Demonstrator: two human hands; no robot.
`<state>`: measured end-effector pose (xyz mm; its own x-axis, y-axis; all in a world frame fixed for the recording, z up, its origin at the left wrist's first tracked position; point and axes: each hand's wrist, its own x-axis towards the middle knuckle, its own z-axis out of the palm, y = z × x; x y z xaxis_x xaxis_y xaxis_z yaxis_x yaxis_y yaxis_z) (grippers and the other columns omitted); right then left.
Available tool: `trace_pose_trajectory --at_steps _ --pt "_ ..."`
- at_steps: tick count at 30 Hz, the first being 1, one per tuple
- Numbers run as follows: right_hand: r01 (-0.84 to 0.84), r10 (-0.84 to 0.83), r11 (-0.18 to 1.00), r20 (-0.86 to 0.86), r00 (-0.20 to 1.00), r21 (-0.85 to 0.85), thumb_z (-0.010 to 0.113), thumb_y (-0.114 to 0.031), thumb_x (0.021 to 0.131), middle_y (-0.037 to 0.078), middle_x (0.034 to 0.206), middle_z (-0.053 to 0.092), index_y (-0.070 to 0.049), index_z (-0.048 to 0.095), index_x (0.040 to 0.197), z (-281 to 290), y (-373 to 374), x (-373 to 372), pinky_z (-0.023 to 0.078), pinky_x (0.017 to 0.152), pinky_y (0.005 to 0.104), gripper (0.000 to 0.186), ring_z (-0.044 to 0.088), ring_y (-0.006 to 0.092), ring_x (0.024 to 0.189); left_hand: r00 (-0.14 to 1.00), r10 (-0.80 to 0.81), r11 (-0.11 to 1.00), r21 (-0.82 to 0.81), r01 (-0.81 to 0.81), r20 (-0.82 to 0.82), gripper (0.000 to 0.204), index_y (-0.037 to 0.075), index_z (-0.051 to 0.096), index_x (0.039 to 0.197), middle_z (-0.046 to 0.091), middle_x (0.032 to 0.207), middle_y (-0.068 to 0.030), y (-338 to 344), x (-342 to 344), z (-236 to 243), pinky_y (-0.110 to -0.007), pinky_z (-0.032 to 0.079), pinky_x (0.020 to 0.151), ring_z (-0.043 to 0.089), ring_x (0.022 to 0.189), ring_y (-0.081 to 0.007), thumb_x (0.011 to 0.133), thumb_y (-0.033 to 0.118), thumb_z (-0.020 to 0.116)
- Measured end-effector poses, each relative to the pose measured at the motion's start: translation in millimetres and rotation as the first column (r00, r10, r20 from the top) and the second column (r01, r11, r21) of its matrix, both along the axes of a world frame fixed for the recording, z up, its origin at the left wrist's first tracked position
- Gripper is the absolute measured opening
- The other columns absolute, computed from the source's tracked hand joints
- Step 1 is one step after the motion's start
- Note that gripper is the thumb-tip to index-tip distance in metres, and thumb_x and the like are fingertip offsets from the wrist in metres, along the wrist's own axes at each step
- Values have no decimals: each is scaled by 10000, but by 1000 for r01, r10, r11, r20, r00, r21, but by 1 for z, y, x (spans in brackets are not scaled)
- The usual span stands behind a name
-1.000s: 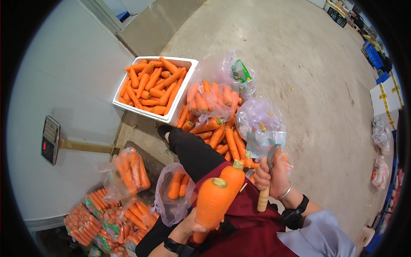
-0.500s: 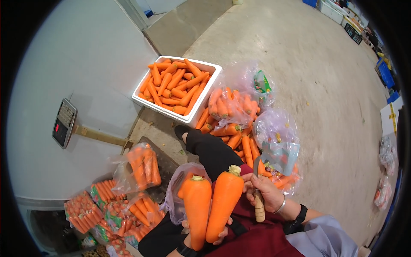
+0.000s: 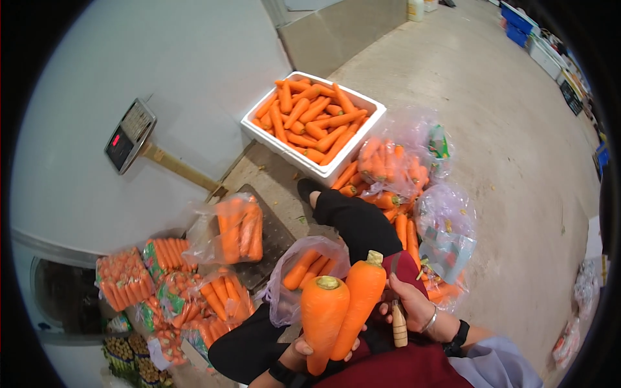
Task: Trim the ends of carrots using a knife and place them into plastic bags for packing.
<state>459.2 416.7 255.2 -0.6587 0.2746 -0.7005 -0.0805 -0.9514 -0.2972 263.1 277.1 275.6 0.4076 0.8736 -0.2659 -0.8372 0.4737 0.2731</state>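
Two large carrots lie side by side in my left hand (image 3: 301,347), stem ends up. The nearer carrot (image 3: 325,320) has a flat, pale green-brown top. Beside it the other carrot (image 3: 362,297) shows a paler stub of stem. My right hand (image 3: 414,304) is closed around a small knife with a light wooden handle (image 3: 400,326); its grey blade points up and is partly hidden by my fingers. Between my knees, just beyond the held carrots, an open thin plastic bag (image 3: 283,291) contains several carrots.
A white foam box (image 3: 284,145) heaped with carrots stands ahead. Loose and bagged carrots (image 3: 388,161) lie right of my leg. On the dark scale platform (image 3: 272,213) rests a bag of carrots (image 3: 239,226); its display (image 3: 128,136) is left. More packed bags (image 3: 171,284) lie lower left.
The view has swung left, so the surroundings sit further right. The two carrots have turned, with the nearer one's cut top facing up more. My right hand still grips the knife, its blade now less visible.
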Motion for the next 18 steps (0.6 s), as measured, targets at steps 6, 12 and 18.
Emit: trace_pose_trajectory --at_steps 6,12,18 --pt "-66 95 871 -34 995 487 685 -250 772 9 909 566 -58 448 1161 14 23 -39 446 473 167 495 550 68 706 984 3 999 -45 -11 -179 942 -23 316 1313 441 1245 -200 -4 -20 19 -387 480 852 509 1079 -275 576 351 768" --pt "-21 93 872 -124 988 488 696 -290 732 55 858 571 -15 461 1102 10 52 -91 443 429 180 517 567 97 634 892 188 981 44 -187 -410 855 11 341 1317 462 1266 -140 -34 -71 -9 -414 498 834 535 1061 -253 610 247 758" --pt "25 6 989 -202 979 147 521 -473 832 159 1004 603 -27 501 1125 -9 76 -120 522 751 368 534 616 251 858 66 122 863 73 -500 -990 691 53 403 1258 605 978 -135 5 -228 30 -345 525 629 632 821 -230 666 215 721"
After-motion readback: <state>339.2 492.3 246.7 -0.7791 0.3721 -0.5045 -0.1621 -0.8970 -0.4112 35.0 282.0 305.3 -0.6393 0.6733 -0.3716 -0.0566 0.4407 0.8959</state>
